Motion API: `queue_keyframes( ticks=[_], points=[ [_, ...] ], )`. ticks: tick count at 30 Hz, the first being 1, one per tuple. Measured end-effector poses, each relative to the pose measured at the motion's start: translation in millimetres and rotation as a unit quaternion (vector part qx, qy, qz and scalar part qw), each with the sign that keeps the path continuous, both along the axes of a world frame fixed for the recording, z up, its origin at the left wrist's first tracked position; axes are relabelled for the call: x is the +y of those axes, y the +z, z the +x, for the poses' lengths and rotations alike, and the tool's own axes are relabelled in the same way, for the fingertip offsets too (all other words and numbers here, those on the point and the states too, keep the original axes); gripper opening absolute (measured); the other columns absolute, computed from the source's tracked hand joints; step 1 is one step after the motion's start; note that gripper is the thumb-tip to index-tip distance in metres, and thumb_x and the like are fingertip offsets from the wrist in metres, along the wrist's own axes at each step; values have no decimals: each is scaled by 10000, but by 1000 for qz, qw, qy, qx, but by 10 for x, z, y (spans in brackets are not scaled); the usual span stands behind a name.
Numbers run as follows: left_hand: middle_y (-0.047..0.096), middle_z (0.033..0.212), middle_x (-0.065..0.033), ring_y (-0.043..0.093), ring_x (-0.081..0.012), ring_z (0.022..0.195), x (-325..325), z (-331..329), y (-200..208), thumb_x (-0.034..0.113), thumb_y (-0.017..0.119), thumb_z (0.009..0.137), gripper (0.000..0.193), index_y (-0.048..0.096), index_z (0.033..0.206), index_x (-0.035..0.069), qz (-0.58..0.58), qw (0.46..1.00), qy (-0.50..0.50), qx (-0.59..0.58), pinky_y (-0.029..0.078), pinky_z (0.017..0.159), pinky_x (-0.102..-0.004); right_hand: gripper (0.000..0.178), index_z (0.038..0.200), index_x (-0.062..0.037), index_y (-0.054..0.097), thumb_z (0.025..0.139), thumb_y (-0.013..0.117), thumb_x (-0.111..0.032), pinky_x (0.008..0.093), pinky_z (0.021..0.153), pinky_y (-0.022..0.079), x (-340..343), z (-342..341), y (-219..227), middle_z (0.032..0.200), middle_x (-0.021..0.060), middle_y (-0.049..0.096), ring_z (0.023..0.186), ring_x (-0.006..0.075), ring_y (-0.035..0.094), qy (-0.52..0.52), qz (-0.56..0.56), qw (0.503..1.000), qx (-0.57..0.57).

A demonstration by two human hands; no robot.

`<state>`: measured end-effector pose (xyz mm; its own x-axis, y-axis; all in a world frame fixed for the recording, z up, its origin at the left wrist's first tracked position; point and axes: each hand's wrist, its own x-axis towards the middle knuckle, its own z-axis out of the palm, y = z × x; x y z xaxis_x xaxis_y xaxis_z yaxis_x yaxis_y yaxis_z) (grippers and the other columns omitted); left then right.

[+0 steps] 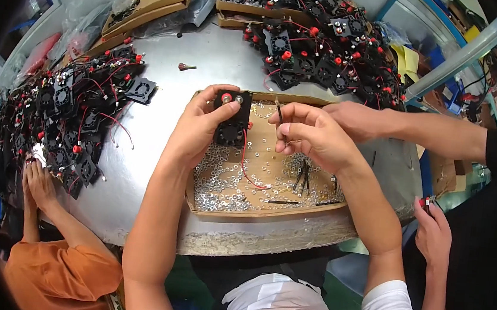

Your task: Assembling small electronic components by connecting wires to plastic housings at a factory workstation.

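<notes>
My left hand (199,123) is closed round a black fan module (242,117), with the thumb on its face beside a red terminal and a metal one. A thin red lead with a white plug hangs from the module. Over a shallow cardboard tray (249,213) my right hand (316,136) pinches a thin black rod (279,111) with a brassy tip pointing up, a short gap from the module. Loose metal nuts (216,179) lie scattered across the tray's bottom. Several black sticks (303,177) rest among them.
Fan modules are heaped at the left (61,107) and far right (330,49). A loose red terminal post (186,67) lies on the metal table (178,46). A co-worker's hand (348,118) reaches in behind my right hand; another person's hands (39,185) work at the left.
</notes>
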<state>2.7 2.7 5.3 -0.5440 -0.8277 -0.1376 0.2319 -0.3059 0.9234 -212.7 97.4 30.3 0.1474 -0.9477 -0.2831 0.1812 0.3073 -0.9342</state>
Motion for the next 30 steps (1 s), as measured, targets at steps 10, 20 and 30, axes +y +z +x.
queue_keyframes(
  ticks=[10,20,30],
  points=[
    [673,1005,-59,654,-120,881,-4,-33,-63,71,640,925,296,593,1214,23,-21,1000,-4,7,548,776,-264,197,1104,-6,632,976,608,-153,220,686,488,-76,117,-173,861,-11,627,772,61,591,8,-43,992,117],
    [675,1009,-62,649,-116,896,-9,-29,-70,66,632,928,306,597,1231,35,1,1000,-21,-4,543,787,-262,187,1090,-27,652,970,624,-167,209,667,456,-100,224,-164,860,-43,621,760,35,554,18,-73,982,173],
    [659,1049,-79,658,-131,903,29,-42,-36,42,627,917,353,575,1266,31,-7,999,-45,-9,551,795,-262,193,1095,-22,677,966,624,-156,189,643,424,-135,173,-203,871,-58,622,765,14,530,28,-75,978,193]
  ],
)
